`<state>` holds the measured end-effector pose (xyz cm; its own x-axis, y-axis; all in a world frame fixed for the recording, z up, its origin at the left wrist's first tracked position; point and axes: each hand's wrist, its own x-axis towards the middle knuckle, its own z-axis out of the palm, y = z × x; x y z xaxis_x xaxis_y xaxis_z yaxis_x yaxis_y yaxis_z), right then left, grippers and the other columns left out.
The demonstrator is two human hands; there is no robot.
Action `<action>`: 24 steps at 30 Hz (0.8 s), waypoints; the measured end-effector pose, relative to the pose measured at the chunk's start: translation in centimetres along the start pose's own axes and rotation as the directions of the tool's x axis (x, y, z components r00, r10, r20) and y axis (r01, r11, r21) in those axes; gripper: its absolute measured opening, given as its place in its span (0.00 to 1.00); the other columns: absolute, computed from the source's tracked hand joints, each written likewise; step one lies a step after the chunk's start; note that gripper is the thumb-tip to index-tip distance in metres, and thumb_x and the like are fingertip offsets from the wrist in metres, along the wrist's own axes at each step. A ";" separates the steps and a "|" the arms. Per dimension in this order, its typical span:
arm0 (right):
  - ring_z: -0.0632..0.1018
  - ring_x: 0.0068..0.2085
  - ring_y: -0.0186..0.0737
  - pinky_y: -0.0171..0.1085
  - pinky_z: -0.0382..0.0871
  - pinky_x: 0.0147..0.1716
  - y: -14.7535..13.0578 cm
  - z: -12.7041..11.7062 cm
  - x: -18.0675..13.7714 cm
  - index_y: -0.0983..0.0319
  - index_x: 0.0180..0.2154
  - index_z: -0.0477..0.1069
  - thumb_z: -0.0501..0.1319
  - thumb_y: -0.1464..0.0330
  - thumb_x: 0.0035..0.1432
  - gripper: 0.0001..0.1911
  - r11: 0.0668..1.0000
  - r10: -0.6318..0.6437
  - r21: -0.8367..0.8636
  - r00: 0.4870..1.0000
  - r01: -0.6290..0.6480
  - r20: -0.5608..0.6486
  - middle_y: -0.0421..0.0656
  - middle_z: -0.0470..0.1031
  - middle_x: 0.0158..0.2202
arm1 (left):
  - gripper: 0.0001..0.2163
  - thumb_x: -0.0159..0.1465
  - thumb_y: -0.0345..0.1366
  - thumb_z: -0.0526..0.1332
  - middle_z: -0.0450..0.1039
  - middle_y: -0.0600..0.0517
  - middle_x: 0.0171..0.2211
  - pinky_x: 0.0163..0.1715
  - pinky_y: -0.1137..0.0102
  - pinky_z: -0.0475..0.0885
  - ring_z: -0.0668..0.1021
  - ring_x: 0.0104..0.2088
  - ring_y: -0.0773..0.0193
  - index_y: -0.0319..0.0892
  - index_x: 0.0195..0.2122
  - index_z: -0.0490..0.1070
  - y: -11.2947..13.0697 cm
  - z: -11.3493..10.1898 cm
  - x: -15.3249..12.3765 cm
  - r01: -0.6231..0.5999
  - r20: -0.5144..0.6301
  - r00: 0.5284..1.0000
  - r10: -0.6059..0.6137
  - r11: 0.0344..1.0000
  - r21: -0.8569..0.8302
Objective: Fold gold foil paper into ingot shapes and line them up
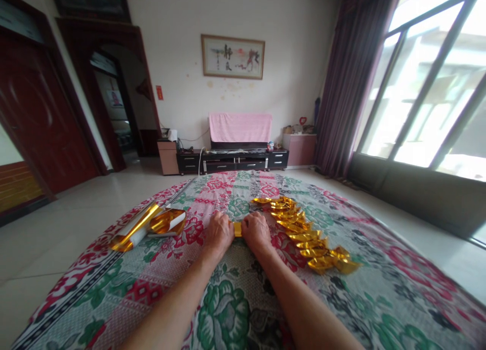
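A small piece of gold foil paper (238, 229) lies between my two hands at the middle of the table. My left hand (219, 232) is closed on its left end, and my right hand (256, 231) is closed on its right end. The fingertips are mostly hidden behind the knuckles. To the right runs a slanting row of several folded gold foil ingots (299, 223). On the left lie a rolled gold foil sheet (138, 226) and a curled stack of gold foil sheets (169, 221) with white backs.
A flowered cloth (224, 309) in red, green and grey covers the table. Beyond its far edge stands a low black TV cabinet (239, 163), with a pink cloth (241, 127) draped above it. Tall windows (417, 87) and a purple curtain (349, 82) are at the right.
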<state>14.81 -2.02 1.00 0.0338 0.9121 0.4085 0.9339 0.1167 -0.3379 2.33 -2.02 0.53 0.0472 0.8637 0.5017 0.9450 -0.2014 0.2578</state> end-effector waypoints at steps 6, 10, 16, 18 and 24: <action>0.69 0.37 0.42 0.35 0.59 0.32 0.0 0.2 0.0 0.62 0.29 0.73 0.51 0.67 0.55 0.13 1.000 0.017 0.003 1.000 -0.017 0.008 0.47 0.71 0.35 | 0.07 0.57 0.32 0.54 0.68 0.47 0.35 0.38 0.69 0.64 0.71 0.38 0.61 0.40 0.37 0.66 -0.1 -0.2 0.0 -0.017 -0.008 1.000 0.017 0.998 -0.067; 0.69 0.39 0.42 0.35 0.59 0.34 0.0 0.4 0.1 0.62 0.35 0.71 0.52 0.68 0.53 0.11 0.999 0.034 0.020 0.999 -0.033 -0.007 0.46 0.71 0.37 | 0.06 0.59 0.33 0.51 0.67 0.48 0.32 0.36 0.69 0.64 0.71 0.35 0.62 0.41 0.30 0.68 -0.1 -0.1 0.0 -0.030 0.019 0.999 0.031 0.998 -0.046; 0.68 0.38 0.43 0.36 0.58 0.34 0.0 0.2 0.1 0.62 0.30 0.72 0.49 0.67 0.56 0.14 1.000 0.012 0.005 0.999 -0.012 0.036 0.48 0.70 0.36 | 0.09 0.60 0.34 0.51 0.67 0.48 0.31 0.37 0.69 0.64 0.70 0.36 0.62 0.41 0.30 0.69 -0.6 0.3 0.2 -0.059 0.023 0.998 0.059 0.998 -0.031; 0.68 0.38 0.43 0.36 0.58 0.35 0.2 0.2 0.1 0.62 0.30 0.72 0.50 0.67 0.56 0.14 1.000 -0.014 0.016 0.999 0.013 0.030 0.48 0.70 0.36 | 0.08 0.59 0.34 0.52 0.67 0.48 0.31 0.37 0.69 0.64 0.70 0.36 0.62 0.41 0.31 0.70 -0.8 0.2 0.2 -0.076 0.032 0.997 0.077 0.996 -0.037; 0.68 0.39 0.40 0.35 0.57 0.40 0.9 0.4 -0.3 0.62 0.29 0.71 0.53 0.69 0.52 0.09 0.992 -0.100 0.074 0.995 0.100 0.008 0.46 0.69 0.36 | 0.07 0.57 0.38 0.55 0.67 0.48 0.31 0.38 0.67 0.65 0.70 0.36 0.60 0.42 0.30 0.69 -1.1 -0.3 -0.2 -0.109 0.057 0.992 0.112 0.993 -0.046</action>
<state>15.49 -2.05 0.28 -0.0631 0.8990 0.4334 0.9038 0.2357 -0.3571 1.22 -2.15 0.42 0.1709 0.8607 0.4795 0.9183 -0.3156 0.2392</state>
